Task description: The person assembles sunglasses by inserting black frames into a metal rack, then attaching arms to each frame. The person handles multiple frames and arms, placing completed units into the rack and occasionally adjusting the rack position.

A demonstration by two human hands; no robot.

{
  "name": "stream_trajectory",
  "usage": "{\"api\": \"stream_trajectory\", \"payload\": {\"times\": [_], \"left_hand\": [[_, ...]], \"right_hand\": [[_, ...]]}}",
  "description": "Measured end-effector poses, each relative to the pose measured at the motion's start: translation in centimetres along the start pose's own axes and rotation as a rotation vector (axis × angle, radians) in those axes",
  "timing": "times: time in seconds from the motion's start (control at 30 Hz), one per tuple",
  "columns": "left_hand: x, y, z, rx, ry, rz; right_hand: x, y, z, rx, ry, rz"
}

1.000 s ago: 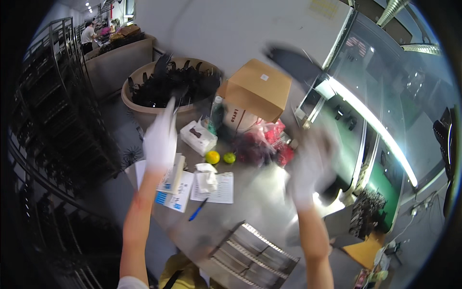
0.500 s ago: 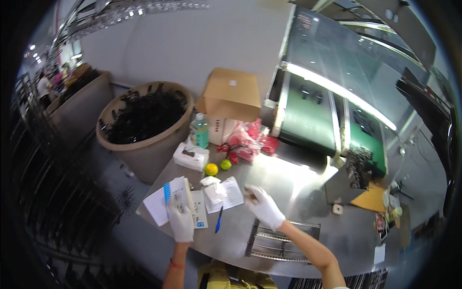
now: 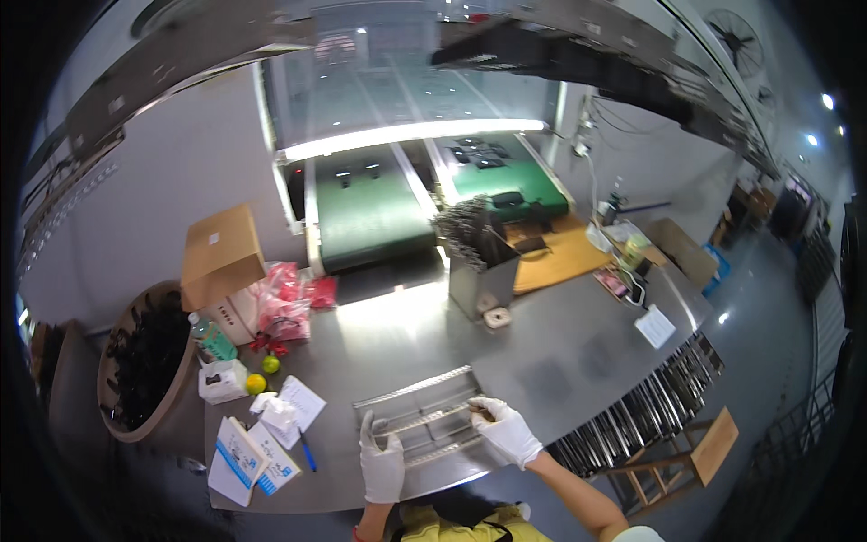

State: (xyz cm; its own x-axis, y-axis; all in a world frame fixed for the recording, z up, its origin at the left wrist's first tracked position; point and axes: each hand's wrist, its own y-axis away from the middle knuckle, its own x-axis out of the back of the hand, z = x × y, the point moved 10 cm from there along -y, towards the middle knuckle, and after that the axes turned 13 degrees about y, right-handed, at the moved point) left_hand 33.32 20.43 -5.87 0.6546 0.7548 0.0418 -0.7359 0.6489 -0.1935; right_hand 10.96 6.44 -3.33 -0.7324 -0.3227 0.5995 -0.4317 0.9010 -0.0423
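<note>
1. Two gloved hands rest on a metal tray (image 3: 423,417) lying flat at the counter's (image 3: 560,352) near edge, at 6 o'clock.
2. The left hand (image 3: 381,461) lies on the tray's 8 o'clock corner, fingers loosely apart, clamped on nothing.
3. The right hand (image 3: 508,430) sits at the tray's 3 o'clock side, its grip pinched together on a small dark piece (image 3: 479,415).
4. At 9 o'clock from the tray lie papers (image 3: 242,447), a blue pen (image 3: 306,451) and two limes (image 3: 263,374).
5. A metal bin (image 3: 481,271) of dark parts stands at 12 o'clock, well apart.
</note>
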Motion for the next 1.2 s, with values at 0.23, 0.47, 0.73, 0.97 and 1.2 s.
{"api": "stream_trajectory", "payload": {"times": [0.23,0.47,0.73,0.97,1.2], "left_hand": [[-21.6,11.0,2.2,0.094,0.201,-0.472],[-41.9,32.2,4.5,0.399,0.254,-1.301],[-47.0,35.9,3.5,0.932,0.182,-1.245],[-53.0,34.2,4.7,0.196,-0.216,-1.670],[-56.7,31.9,3.7,-0.354,-0.318,-1.867]], "right_hand": [[14.8,6.9,9.0,-0.030,0.076,0.127],[27.0,14.0,22.5,-0.192,-0.043,0.343],[33.6,15.5,27.8,-0.256,-0.068,0.608],[32.4,13.3,37.9,-0.452,0.240,0.320],[23.2,21.0,63.4,-0.714,0.627,-0.873]]}}
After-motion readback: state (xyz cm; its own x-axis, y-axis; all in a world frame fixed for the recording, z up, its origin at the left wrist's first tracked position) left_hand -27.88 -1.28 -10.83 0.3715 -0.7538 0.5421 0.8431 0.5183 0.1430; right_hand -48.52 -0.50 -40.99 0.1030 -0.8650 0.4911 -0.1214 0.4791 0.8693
